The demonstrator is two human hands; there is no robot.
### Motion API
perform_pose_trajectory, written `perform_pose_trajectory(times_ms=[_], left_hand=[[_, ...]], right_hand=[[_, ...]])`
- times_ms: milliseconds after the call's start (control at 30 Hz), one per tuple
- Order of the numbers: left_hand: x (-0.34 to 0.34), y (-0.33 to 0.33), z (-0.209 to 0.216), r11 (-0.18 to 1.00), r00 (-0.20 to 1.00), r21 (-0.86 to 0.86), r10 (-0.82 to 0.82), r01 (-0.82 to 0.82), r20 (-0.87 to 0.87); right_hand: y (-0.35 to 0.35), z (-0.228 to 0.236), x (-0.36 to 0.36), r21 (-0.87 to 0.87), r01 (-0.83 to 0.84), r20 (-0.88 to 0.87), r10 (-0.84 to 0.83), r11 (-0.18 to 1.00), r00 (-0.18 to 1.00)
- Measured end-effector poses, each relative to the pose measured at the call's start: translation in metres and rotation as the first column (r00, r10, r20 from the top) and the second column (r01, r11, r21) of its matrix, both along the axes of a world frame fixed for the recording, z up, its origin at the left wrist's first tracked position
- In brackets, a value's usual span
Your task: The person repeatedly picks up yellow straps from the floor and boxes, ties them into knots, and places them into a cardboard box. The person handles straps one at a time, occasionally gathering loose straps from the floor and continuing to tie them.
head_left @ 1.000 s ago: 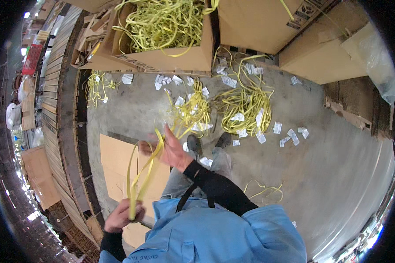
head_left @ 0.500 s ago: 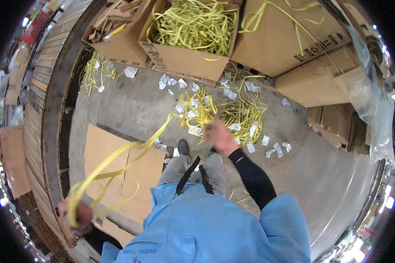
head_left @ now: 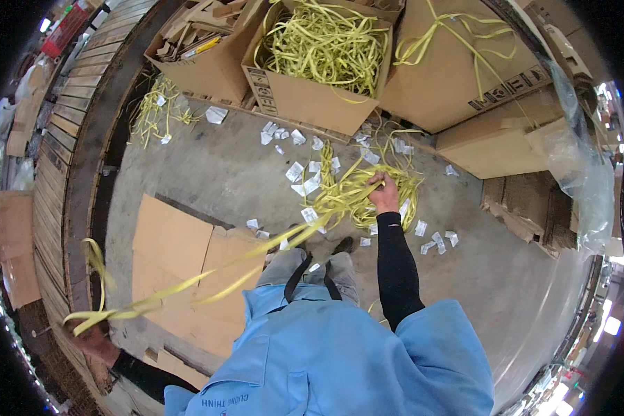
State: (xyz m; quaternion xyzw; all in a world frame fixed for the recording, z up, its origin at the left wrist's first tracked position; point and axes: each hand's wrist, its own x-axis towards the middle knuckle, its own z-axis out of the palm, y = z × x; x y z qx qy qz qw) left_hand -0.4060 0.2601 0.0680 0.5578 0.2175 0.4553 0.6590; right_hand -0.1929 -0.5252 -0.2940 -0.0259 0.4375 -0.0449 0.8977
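Long yellow plastic strapping (head_left: 208,274) stretches across the front of my body between my two hands. My right hand (head_left: 385,194) is closed on a bunch of it, above a tangled heap of strapping (head_left: 395,218) on the floor. At the far left, low in view, my left hand (head_left: 93,341) grips the other end of the strands, slightly blurred. One loose loop sticks up above that hand, beside the wooden slats (head_left: 69,132). White paper scraps (head_left: 306,186) lie around the heap.
A cardboard box (head_left: 312,100) full of yellow strapping stands ahead, next to a box of cardboard scraps (head_left: 204,80). Larger cartons (head_left: 499,149) stand at the right, with strands draped over one. A flat cardboard sheet (head_left: 166,232) lies left of my feet. More strapping (head_left: 156,114) lies far left.
My right hand has moved right and slightly away from me, lifting strapping from the heap. My left hand has moved a little left, and the strands between the hands have straightened out.
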Motion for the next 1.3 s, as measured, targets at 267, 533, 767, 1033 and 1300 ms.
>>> perform_pose_trajectory(times_ms=[267, 533, 767, 1033, 1300], left_hand=[[0.004, -0.070, -0.319, 0.581, -0.140, 0.019, 0.227, 0.813, -0.964], [0.176, -0.396, -0.254, 0.384, 0.375, 0.179, -0.526, 0.906, -0.763], [0.219, -0.622, -0.084, 0.130, 0.420, 0.574, -0.810, 0.809, -0.408], [0.249, -0.740, -0.065, 0.151, 0.468, 0.695, -0.834, 0.703, -0.291], [0.308, -0.652, -0.132, -0.520, 0.647, 0.801, -0.508, 0.296, -0.569]], right_hand=[[-0.042, 0.204, -0.015, -0.763, -0.315, 0.200, 0.669, 0.565, 0.716], [-0.077, 0.311, -0.064, -0.926, -0.358, -0.124, 0.803, 0.116, 0.583], [-0.104, 0.425, -0.095, -0.921, -0.177, 0.245, 0.870, 0.346, 0.427], [-0.086, 0.501, -0.133, -0.971, 0.036, 0.218, 0.809, 0.238, 0.546], [-0.177, 0.553, -0.138, -0.978, -0.097, -0.190, 0.586, -0.187, 0.788]])
